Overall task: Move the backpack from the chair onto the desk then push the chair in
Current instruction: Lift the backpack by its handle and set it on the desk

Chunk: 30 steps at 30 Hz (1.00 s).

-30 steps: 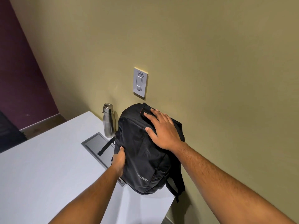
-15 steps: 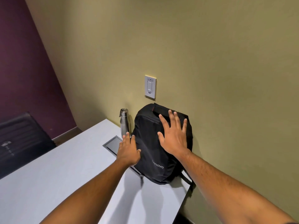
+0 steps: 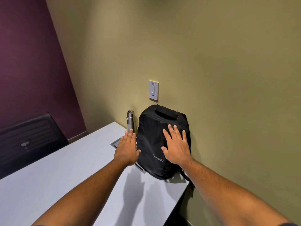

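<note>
two open hands (image 3: 127, 148) (image 3: 176, 146) by backpack (image 3: 154, 136) on desk (image 3: 53, 173).

The black mesh-backed chair (image 3: 27, 141) is cut off by the left edge and blurred, its seat and base hidden behind the pale grey desk top (image 3: 65, 173). The left hand (image 3: 127, 149) covers most of the grey rectangular hatch set into the desk (image 3: 116, 143), and the open right hand (image 3: 176, 148) hides part of the black fabric backpack (image 3: 154, 144), whose white logo loses its first letter in a fold. The small label on the white wall switch plate (image 3: 153, 90) is too small to read, and both forearms run out of the bottom edge.
</note>
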Tool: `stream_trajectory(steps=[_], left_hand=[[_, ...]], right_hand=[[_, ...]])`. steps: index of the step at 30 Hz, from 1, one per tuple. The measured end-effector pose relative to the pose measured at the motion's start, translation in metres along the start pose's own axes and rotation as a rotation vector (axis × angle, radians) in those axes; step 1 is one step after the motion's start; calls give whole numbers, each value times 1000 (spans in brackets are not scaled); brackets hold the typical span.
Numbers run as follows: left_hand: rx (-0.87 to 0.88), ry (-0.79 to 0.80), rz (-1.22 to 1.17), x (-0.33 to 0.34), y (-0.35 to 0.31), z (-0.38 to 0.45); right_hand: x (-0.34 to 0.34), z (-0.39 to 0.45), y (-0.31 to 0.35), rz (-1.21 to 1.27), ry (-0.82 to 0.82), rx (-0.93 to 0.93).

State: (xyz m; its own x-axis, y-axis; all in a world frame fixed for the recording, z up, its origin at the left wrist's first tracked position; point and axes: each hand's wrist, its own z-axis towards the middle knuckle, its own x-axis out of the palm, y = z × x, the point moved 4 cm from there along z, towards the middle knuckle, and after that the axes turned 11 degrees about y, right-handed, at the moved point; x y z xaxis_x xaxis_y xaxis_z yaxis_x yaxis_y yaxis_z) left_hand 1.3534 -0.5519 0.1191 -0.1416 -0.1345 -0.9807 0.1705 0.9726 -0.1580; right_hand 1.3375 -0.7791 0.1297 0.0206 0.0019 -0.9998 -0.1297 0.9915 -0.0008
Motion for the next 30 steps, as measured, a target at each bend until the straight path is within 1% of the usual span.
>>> stream_trajectory(steps=[4,10,15,20,25,30], left_hand=[[-45,-19,12,-4,-17,-36],[-135,-44,37,2,-55,-114],[-177,-9,57,27,-82,-180],[-221,15,69,46,-95,-235],[-206,31,79,55,-102,-286],[-190,22,83,60,-95,-341]], right_hand=[[-1,-28,-8,0,28,-32],[-2,-94,-25,-15,63,-117],[-7,-148,-39,-17,92,-165],[-3,-198,-39,0,109,-195],[0,-246,-31,23,117,-199],[0,-300,-13,12,116,-182]])
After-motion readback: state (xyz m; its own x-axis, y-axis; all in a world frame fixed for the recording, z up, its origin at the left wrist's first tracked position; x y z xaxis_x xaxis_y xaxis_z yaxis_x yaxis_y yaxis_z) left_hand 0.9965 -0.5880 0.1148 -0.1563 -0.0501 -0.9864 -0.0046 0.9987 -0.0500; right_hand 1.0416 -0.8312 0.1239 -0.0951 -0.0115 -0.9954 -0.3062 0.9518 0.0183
